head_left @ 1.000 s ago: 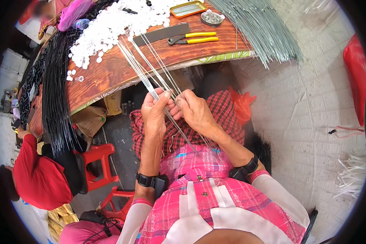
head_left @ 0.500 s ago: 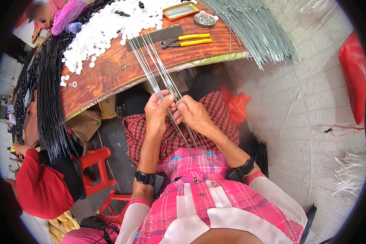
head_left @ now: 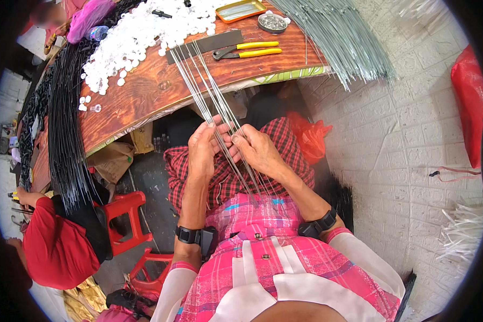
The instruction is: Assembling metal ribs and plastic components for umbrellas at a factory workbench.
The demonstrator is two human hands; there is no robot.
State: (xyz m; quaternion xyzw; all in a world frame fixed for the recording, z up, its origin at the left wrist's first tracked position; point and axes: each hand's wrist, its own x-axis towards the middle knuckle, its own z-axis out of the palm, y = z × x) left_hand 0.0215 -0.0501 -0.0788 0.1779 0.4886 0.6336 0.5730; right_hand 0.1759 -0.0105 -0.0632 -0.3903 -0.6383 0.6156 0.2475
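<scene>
My left hand (head_left: pixel 201 150) and my right hand (head_left: pixel 258 153) are close together over my lap. Thin silvery wires (head_left: pixel 197 94) run between them in two loose groups, far ends over the table edge and near ends over my lap. The left thumb pinches the left group, fingers reaching behind the wires. Closed around the right group, my right hand has its thumb on top. Beyond the wire tips lies a dark flat strip (head_left: pixel 220 41). Next to it are cutting pincers (head_left: pixel 257 52) with yellow handles.
White plastic pieces (head_left: pixel 139 40) are heaped on the wooden table (head_left: pixel 145 99). An orange-rimmed tray (head_left: pixel 240 11) and a round tin (head_left: pixel 272 23) sit behind. Grey wires (head_left: pixel 333 43) overhang at right, black strands (head_left: pixel 70 129) at left. A person in red (head_left: pixel 59 241) sits near red stools (head_left: pixel 126 222).
My left hand has shifted slightly left, its thumb drawn back from the middle and its fingers more stretched behind the wires. The right hand stays nearly in place.
</scene>
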